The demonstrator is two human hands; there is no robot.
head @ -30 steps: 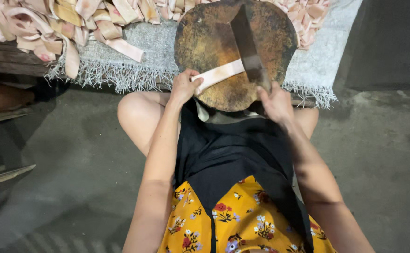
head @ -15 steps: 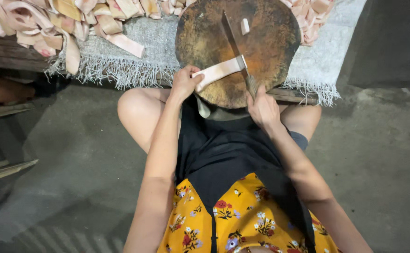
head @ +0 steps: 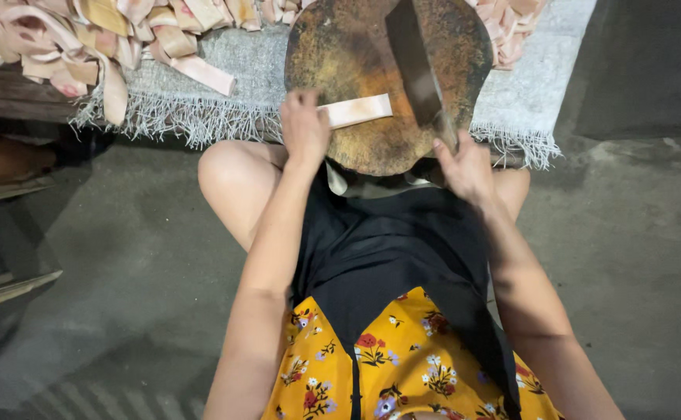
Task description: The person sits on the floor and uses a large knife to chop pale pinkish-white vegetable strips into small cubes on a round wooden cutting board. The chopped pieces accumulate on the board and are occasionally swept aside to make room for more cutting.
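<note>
The person sits on the concrete floor (head: 107,311) with knees drawn up, a round, dark, rust-stained wooden chopping block (head: 340,54) standing just beyond the knees on a grey fringed mat (head: 224,85). The left hand (head: 304,128) rests at the near left part of the block, its fingers curled down onto one end of a pale cream strip (head: 358,110) that lies flat and nearly level across the block's surface; the grip is closed on the strip, pinning it against the wood. The right hand (head: 465,167) sits at the block's near right rim, its grip wrapped tight around the handle of a broad dark cleaver (head: 414,66). The blade runs up and away from the hand, tilted over the block, with its lower part just to the right of the strip's free end; whether the edge touches the strip cannot be told. Beyond the mat's far left, a heap of similar pale pink and cream strips (head: 68,39) lies piled and tangled. A black apron (head: 387,249) covers the lap over a yellow flowered garment (head: 387,365)
</note>
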